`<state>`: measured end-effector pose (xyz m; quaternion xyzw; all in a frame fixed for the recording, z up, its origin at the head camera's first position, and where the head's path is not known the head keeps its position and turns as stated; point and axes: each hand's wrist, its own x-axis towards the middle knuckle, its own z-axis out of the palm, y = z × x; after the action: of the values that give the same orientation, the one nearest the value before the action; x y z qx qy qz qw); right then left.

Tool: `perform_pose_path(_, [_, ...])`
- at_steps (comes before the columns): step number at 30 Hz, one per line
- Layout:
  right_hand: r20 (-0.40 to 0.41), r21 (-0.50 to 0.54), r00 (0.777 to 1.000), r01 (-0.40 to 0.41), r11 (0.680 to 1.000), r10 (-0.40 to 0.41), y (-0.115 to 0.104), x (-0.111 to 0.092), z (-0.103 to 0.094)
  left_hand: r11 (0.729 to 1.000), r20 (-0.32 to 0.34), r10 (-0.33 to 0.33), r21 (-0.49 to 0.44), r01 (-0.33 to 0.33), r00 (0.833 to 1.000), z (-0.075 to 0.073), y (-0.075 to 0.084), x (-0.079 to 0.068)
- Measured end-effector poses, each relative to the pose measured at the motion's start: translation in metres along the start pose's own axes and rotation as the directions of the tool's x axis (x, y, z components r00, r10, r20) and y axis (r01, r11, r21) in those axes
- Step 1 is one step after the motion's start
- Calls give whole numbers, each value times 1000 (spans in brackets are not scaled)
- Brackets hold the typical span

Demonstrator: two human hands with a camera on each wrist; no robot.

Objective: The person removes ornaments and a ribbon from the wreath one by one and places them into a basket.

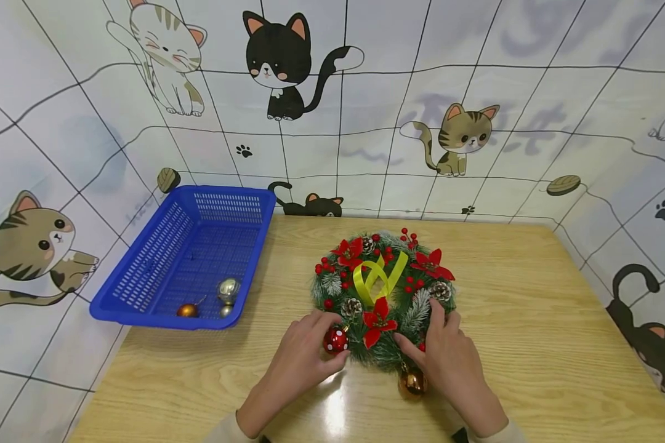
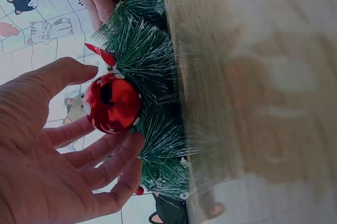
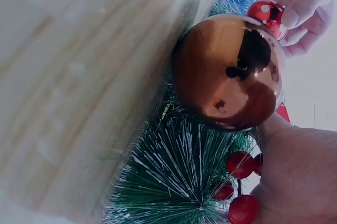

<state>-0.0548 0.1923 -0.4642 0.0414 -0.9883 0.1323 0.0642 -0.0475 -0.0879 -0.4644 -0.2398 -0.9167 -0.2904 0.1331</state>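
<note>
A green Christmas wreath with red flowers, pine cones, berries and a yellow ribbon lies on the table. At its front left edge my left hand pinches a red bauble with white dots between thumb and fingers; the same red bauble sits against the green needles in the left wrist view. My right hand grips the front right of the wreath, thumb and fingers spread over the branches. Beside that thumb, a shiny copper bauble hangs at the wreath's front edge.
A blue plastic basket stands to the left on the wooden table. Inside it lie an orange bauble, a silvery bauble and a smaller pale one. A cat-patterned wall covering rises behind the table.
</note>
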Motion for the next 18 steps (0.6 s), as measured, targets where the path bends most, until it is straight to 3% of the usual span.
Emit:
perform_pose_path(6, [-12,10,1000,24,1000,-23,3,0,1,1000,21,-10,27,10,1000,2,1,2])
perform_pose_path(18, [17,30,1000,10,1000,-10,3,-1,1,998,23,-10,-61,11,1000,-1,-1,1])
